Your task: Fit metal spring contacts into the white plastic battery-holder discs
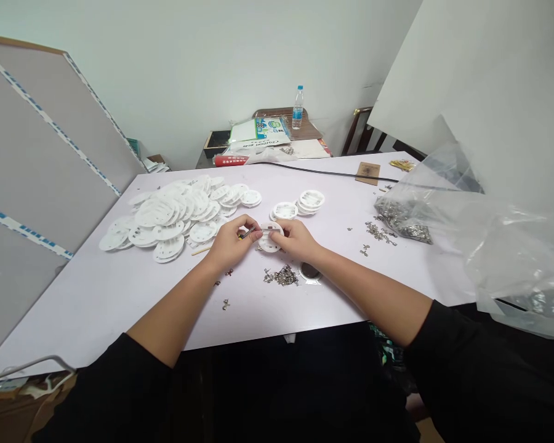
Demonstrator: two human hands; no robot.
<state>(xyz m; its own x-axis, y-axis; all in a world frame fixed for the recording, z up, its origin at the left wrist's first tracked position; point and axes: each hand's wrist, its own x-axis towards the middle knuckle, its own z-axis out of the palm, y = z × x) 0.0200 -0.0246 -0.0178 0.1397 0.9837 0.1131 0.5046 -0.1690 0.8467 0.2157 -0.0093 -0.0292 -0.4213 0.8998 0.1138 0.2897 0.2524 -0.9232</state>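
Note:
Above the middle of the table, a white round plastic disc [270,245] with slots and small metal parts is gripped at its right side by my right hand [298,239], the thumb lying over its face. My left hand [234,241] is closed in a pinch at the disc's left edge. Between its fingers shows a thin dark tool [247,233] with a yellow bit, too small to name exactly. Small metal clips [284,275] lie heaped just below the disc. Beside them is a dark round piece with a clear rim [310,271].
A large pile of white discs [166,212] covers the left; smaller stacks [311,200] stand behind my hands. At right, a clear plastic bag [404,218] spills metal clips. A black cable [323,171] crosses the back. A water bottle [298,109] stands beyond the table.

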